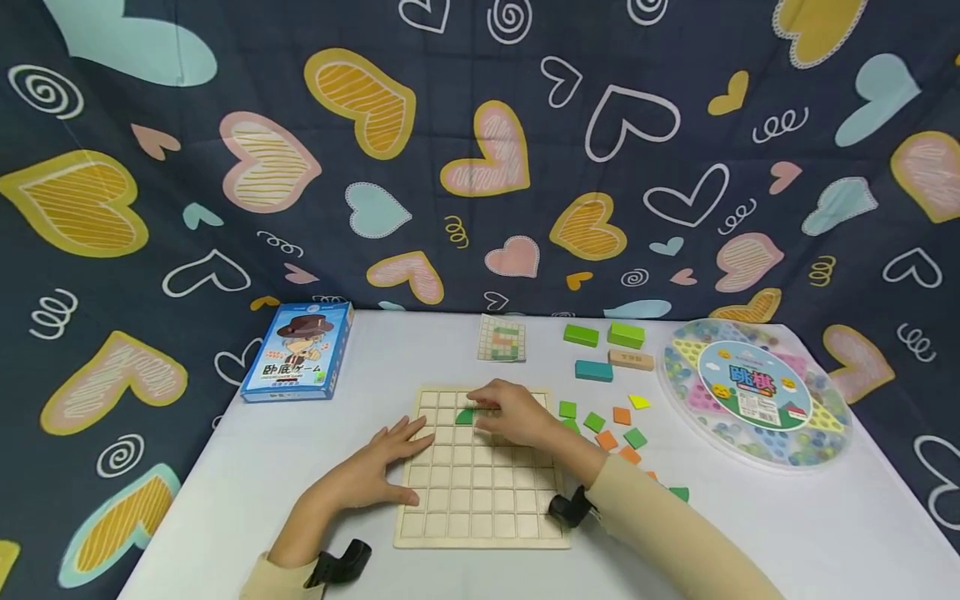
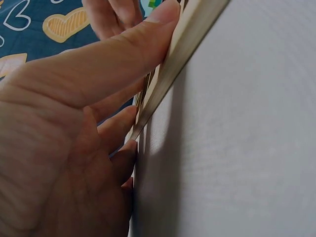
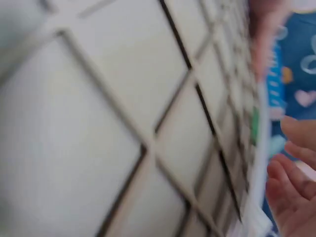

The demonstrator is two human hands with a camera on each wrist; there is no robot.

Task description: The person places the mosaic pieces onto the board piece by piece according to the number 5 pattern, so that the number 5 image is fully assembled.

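A pale wooden grid board (image 1: 450, 500) lies on the white table. On its upper rows sits a green piece (image 1: 464, 416), also a green sliver (image 3: 255, 126) in the right wrist view. My right hand (image 1: 513, 414) hovers just right of that piece, its fingers loosely bent and apart from the board in the right wrist view; nothing shows between them. My left hand (image 1: 367, 471) rests along the board's left edge with spread fingers; in the left wrist view its thumb (image 2: 113, 64) touches the board's rim (image 2: 182, 59).
Loose green, orange and yellow pieces (image 1: 606, 440) lie right of the board. Behind are a patterned card (image 1: 502, 338), green blocks (image 1: 626, 335), a teal block (image 1: 593, 371) and a wooden block (image 1: 631, 359). A blue box (image 1: 298, 352) stands left, a round game case (image 1: 753, 392) right.
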